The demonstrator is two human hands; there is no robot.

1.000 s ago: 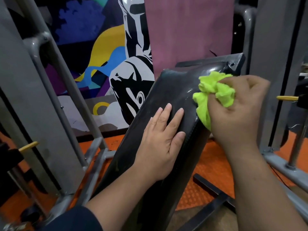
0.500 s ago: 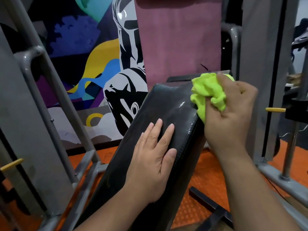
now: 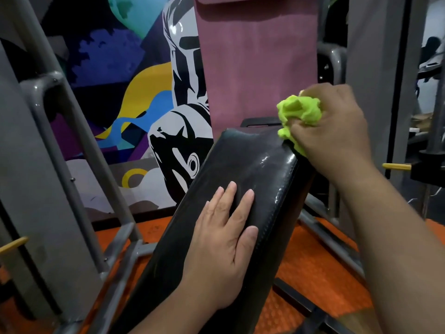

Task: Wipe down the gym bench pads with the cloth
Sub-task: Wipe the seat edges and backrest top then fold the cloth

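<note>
At pad's top right corner: right hand [image 3: 334, 126] grips bunched cloth [image 3: 298, 114] against the edge.
Mid pad [image 3: 240, 165]: left hand [image 3: 224, 239] flat, fingers straight.
Right of pad: orange floor [image 3: 310, 259].

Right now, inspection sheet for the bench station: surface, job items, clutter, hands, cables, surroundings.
Surface: black bench pad, inclined, glossy sheen near the top right edge.
Job's things: green cloth, bunched, at the pad's top right corner.
Clutter: nothing seen.
Hands: right hand grips the cloth; left hand rests flat on the pad, fingers straight.
Cables: nothing seen.
Surroundings: grey metal frame, orange floor mat, painted mural, yellow-tipped pin.
</note>
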